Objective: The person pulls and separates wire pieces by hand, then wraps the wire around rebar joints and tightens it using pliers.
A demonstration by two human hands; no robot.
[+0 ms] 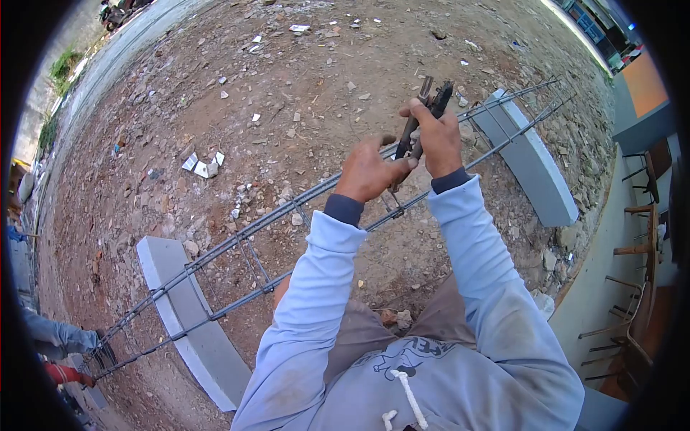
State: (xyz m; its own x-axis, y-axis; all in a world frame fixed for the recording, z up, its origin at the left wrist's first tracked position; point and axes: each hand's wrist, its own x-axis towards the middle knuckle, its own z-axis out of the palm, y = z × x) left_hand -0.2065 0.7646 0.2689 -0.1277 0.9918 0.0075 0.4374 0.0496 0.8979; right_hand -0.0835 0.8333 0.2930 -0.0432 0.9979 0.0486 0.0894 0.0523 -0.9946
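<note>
A long cage of steel bars (248,231) with cross ties runs diagonally below my hands. Over its middle, my right hand (440,140) is wrapped round a dark metal tool (408,136), whose end points up past my fingers. My left hand (370,169) is at the tool's lower end, with thumb and fingers closing on it. Whether wire or another small piece lies between those fingers is too small to tell. The cage rests on two pale blocks, one at the left (190,316) and one at the right (528,161).
Stony ground (323,93) with rubble and white tile shards (201,167) surrounds the cage. At the left edge, another person's trouser leg (61,336) and a red object (66,374) are near the cage end. Chairs (650,169) stand along the right side.
</note>
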